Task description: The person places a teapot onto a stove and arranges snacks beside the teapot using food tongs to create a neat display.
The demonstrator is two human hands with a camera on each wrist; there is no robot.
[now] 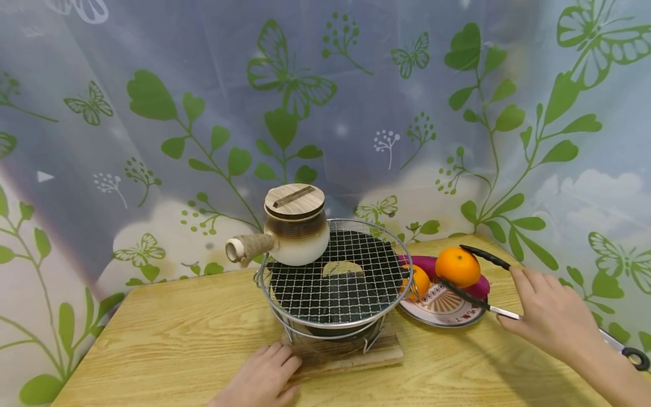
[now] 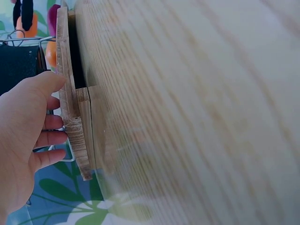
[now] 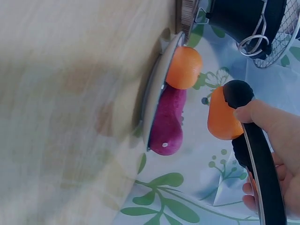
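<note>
In my right hand is a pair of black-tipped tongs, and their ends clasp an orange held up above a plate. That plate carries a second orange and a purple eggplant-like vegetable. My left hand rests at the front left corner of a wooden board, its thumb and fingertips on the board's edge in the left wrist view. On the board stands a round stove with a wire grill on top. A lidded clay pot sits at the grill's left rear.
The pot's rope-wrapped handle sticks out leftward past the grill's rim. Behind the wooden table hangs a curtain printed with green leaves and butterflies. The plate stands close to the grill's right side.
</note>
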